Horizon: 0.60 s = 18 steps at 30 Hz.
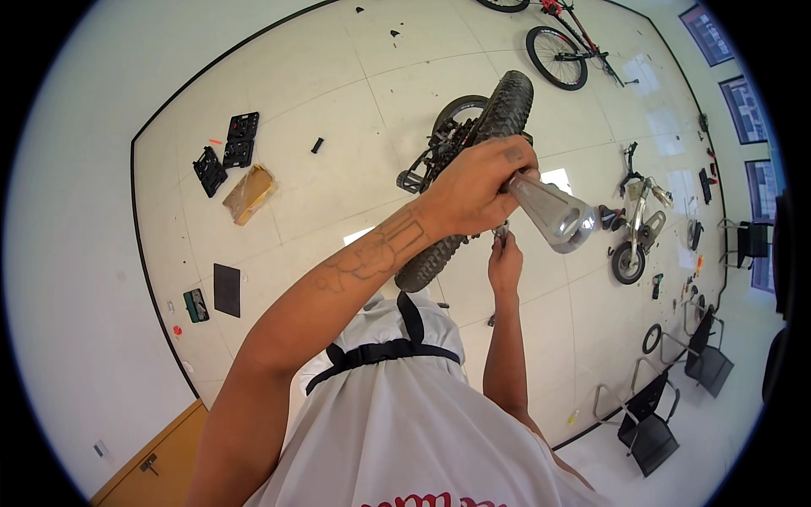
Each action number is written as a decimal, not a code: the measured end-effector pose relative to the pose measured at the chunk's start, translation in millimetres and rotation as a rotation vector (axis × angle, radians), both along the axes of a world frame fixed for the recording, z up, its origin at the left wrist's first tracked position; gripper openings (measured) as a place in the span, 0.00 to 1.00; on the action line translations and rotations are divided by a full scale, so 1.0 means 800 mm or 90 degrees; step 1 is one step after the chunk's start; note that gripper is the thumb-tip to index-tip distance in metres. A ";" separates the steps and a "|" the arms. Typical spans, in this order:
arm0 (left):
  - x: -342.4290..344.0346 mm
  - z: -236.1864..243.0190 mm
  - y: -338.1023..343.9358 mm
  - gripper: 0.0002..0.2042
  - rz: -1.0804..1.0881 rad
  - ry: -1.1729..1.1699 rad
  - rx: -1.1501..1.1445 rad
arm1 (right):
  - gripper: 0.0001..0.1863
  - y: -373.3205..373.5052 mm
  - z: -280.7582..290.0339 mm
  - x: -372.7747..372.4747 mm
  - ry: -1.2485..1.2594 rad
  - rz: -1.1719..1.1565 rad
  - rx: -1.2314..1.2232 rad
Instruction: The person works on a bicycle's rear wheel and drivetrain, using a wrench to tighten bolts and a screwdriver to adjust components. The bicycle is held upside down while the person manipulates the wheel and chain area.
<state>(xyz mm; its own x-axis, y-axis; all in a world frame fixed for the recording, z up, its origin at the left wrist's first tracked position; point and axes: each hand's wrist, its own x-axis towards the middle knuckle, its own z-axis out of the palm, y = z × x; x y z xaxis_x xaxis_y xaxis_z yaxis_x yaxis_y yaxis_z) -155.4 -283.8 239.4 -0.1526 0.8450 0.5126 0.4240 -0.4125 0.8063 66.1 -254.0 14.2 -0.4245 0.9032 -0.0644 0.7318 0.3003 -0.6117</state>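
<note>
My left hand reaches across, its fingers closed round the narrow end of a silver metal part that widens into a rounded, hollow-looking end. Just below it, my right hand is closed, with a small metal piece at its fingertips; its kind is too small to tell. A knobby black tyre slants behind my left hand and forearm, which hide its middle. Left of the tyre is a dark bike assembly with a pedal and a second wheel behind it.
Open black tool cases and a torn cardboard box lie on the tiled floor at left. A silver-framed small bike stands at right, a red bike at the far side. Black chairs line the right wall.
</note>
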 end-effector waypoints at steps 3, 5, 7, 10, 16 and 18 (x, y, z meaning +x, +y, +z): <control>0.004 -0.001 0.001 0.02 0.009 0.008 -0.002 | 0.15 -0.002 0.019 -0.002 -0.026 -0.033 -0.023; 0.004 -0.004 0.001 0.03 0.006 0.004 0.000 | 0.19 0.000 0.028 -0.002 -0.005 -0.062 -0.037; 0.005 -0.005 0.005 0.10 0.010 -0.007 0.005 | 0.23 0.006 0.036 -0.004 0.008 -0.096 -0.063; 0.010 -0.010 0.008 0.10 0.020 0.001 0.013 | 0.27 0.021 0.046 -0.005 -0.013 -0.107 -0.140; 0.012 -0.006 0.007 0.09 0.017 0.001 -0.001 | 0.30 0.050 0.051 0.011 0.078 -0.127 -0.429; 0.012 -0.009 0.008 0.09 0.019 0.008 0.010 | 0.29 0.057 0.047 0.023 0.088 -0.091 -0.430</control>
<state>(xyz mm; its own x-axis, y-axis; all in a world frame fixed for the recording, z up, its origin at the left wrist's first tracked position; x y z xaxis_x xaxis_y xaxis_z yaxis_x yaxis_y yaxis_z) -145.6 -277.2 231.8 -0.1713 0.8318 0.5280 0.4460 -0.4124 0.7944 84.1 -208.5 51.6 -0.3497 0.7325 -0.5841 0.6374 -0.2709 -0.7213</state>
